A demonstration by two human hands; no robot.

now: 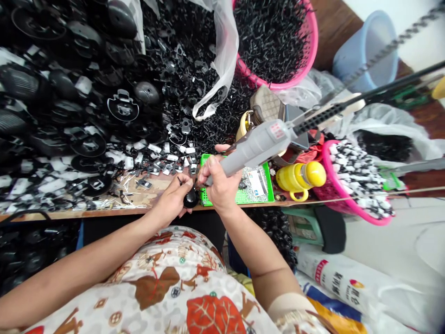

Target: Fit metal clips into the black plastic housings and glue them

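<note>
Wrapped round the grey body of an electric screwdriver (255,146), my right hand (222,183) tilts the tool so its tip end points down and left. My left hand (175,197) pinches a small black plastic part (190,198) at the bench's front edge, close to the screwdriver's tip. Whether the tip touches the part is hard to make out. Beneath my right hand lies a green tray (239,199) with many small metal pieces, likely screws, and a white card (255,182) in it.
Black moulded housings (88,139) and white-and-black clips (167,153) heap the left of the bench. A pink basket (313,41) of black strips stands behind. A yellow bottle (301,178) and another pink basket (328,174) are at right. A coiled cord (375,60) runs up right.
</note>
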